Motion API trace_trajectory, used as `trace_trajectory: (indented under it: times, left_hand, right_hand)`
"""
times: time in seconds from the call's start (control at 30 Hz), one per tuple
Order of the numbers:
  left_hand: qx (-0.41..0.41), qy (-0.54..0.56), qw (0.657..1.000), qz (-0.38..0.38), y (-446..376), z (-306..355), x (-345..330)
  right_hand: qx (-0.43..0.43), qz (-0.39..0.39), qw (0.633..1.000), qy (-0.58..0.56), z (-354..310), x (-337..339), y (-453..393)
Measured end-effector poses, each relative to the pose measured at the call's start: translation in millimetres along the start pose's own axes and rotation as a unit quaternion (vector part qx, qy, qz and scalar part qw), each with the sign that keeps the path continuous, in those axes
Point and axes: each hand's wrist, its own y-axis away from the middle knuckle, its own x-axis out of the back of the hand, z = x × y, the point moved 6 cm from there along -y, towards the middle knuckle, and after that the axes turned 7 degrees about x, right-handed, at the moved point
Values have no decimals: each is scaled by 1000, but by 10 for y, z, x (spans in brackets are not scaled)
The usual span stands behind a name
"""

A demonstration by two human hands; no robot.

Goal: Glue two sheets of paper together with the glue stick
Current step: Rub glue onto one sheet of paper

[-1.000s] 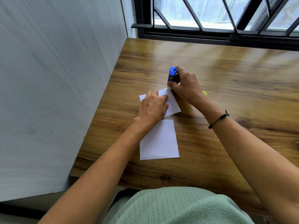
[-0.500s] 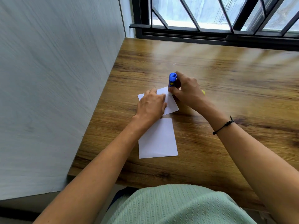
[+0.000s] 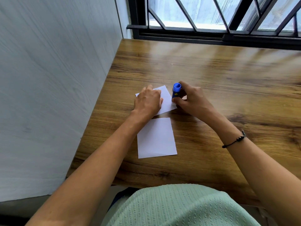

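Note:
Two small white sheets lie on the wooden table (image 3: 228, 98). The far sheet (image 3: 167, 100) is pinned flat under my left hand (image 3: 147, 101), whose fingers spread over its left half. My right hand (image 3: 190, 99) grips a blue glue stick (image 3: 176, 92), held nearly upright with its lower end pressed on the far sheet's right edge. The near sheet (image 3: 156, 138) lies bare, just below the far one, partly crossed by my left forearm.
A grey wall (image 3: 57, 79) runs along the table's left edge. A black barred window (image 3: 211, 18) borders the far edge. A black cord bracelet (image 3: 234, 141) circles my right wrist. A light green garment (image 3: 175, 206) covers my lap at the near edge.
The glue stick in my right hand has slid toward me along the far sheet's right edge. My left hand stays pressed on that sheet.

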Motion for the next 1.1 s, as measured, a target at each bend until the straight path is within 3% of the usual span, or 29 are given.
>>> trace_trajectory:
  times: [0.4, 0.5, 0.73, 0.87, 1.1]
  left_hand:
    - [39, 11, 998, 54, -27, -15, 50]
    - [16, 32, 997, 64, 3, -39, 58]
    - [-90, 51, 993, -62, -13, -168, 41]
    - [-119, -42, 988, -91, -50, -124, 58]
    - [-36, -23, 996, -72, -96, -42, 57]
  right_hand:
    - [-28, 6, 999, -27, 0, 122, 121]
    - [-31, 20, 999, -37, 8, 146, 81]
    - [-35, 33, 998, -47, 21, 114, 47]
    - [-36, 28, 997, -56, 8, 109, 29]
    - [-32, 61, 996, -49, 8, 221, -107]
